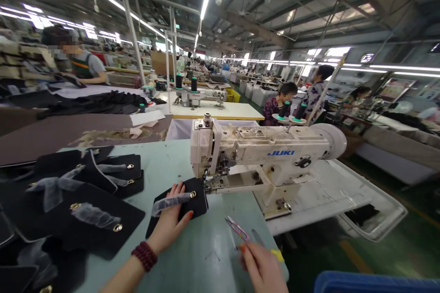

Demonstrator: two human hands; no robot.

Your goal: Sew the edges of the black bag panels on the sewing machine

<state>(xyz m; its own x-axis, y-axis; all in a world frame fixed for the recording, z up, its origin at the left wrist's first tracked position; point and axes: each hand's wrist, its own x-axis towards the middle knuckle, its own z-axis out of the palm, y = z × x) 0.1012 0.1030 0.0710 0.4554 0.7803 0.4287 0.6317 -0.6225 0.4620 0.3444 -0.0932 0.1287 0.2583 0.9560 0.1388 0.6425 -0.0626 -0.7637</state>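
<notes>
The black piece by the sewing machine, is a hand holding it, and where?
The left hand lies flat on the black piece, pressing its middle rather than gripping it. The right hand reaches toward the thread snips; nothing is held.

Matt black leather panel (pixel 188 201), scuffed table (pixel 206 252)

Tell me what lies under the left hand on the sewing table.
The left hand presses flat on a black fabric panel with a brass snap, its edge at the white sewing machine. A clear plastic strip crosses it. The panel hides the pale green table beneath.
</notes>
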